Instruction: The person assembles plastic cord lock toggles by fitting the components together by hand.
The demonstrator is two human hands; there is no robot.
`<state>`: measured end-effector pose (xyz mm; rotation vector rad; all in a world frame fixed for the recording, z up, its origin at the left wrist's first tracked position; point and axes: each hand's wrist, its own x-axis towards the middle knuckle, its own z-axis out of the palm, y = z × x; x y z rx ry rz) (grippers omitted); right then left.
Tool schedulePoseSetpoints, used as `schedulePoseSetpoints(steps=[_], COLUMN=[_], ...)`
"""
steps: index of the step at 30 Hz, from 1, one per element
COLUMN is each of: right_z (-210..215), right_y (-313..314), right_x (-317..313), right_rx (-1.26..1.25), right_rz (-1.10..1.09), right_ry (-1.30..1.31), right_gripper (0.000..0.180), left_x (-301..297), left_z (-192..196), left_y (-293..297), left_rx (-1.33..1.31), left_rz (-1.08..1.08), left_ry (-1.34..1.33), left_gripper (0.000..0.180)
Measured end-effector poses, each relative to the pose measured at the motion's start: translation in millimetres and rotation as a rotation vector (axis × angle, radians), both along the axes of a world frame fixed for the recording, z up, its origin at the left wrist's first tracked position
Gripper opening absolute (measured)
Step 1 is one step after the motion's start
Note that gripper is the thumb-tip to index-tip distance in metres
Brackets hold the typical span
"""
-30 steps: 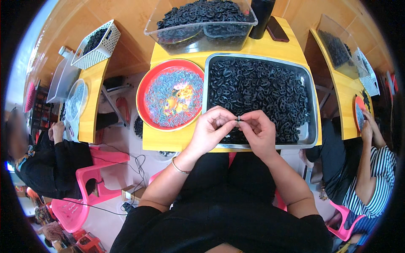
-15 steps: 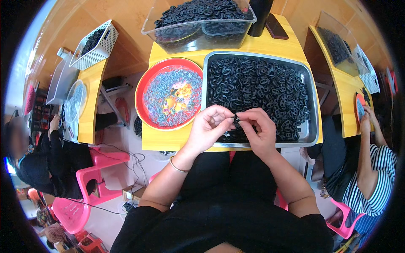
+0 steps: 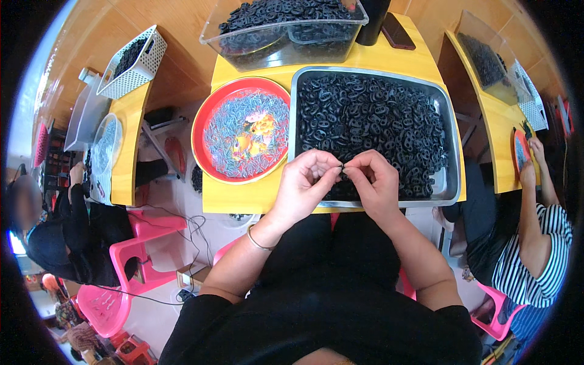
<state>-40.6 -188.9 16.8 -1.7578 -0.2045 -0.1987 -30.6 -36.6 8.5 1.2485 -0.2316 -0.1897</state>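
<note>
My left hand (image 3: 306,182) and my right hand (image 3: 374,180) meet fingertip to fingertip over the near edge of a metal tray (image 3: 453,152). Between them they pinch one small black part (image 3: 342,166), mostly hidden by the fingers. The tray is heaped with several small black ring-shaped parts (image 3: 371,115). Left of it lies a red round plate (image 3: 204,118) with a blue and orange pattern, empty of black parts. Both stand on a yellow table (image 3: 243,194). A thin bracelet circles my left wrist.
A clear plastic bin (image 3: 286,30) of black parts stands at the table's far edge, beside a dark cylinder and a dark phone (image 3: 398,30). A white basket (image 3: 131,61) sits far left. Other people work at yellow tables left and right. Pink stools stand on the floor at left.
My hands have stayed at the tray's near edge, fingers shifting slightly on the small black part. The people at the side tables moved their arms a little.
</note>
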Motion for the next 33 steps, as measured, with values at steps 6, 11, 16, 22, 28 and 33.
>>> schedulePoseSetpoints(steps=[6, 11, 16, 22, 28, 33], right_z=[-4, -4, -4, -4, 1, 1], right_y=[-2, -3, 0, -1, 0, -1], right_x=[2, 2, -2, -2, 1, 1], right_rx=[-0.033, -0.033, 0.125, 0.098, 0.016, 0.009], right_rz=[0.005, 0.016, 0.013, 0.035, 0.038, 0.032], right_ry=[0.027, 0.05, 0.032, 0.01, -0.029, 0.012], right_gripper=[0.008, 0.008, 0.009, 0.014, 0.01, 0.007], left_x=[0, 0, 3, 6, 7, 5], left_z=[-7, -4, 0, 0, -2, 0], left_y=[-3, -5, 1, 4, 6, 5], left_rx=[0.227, 0.088, -0.056, -0.023, -0.051, -0.087], left_rz=[0.131, 0.063, -0.021, 0.014, -0.013, -0.042], left_ry=[-0.189, -0.074, 0.066, 0.064, 0.07, 0.101], left_gripper=[0.008, 0.009, 0.01, 0.011, 0.011, 0.013])
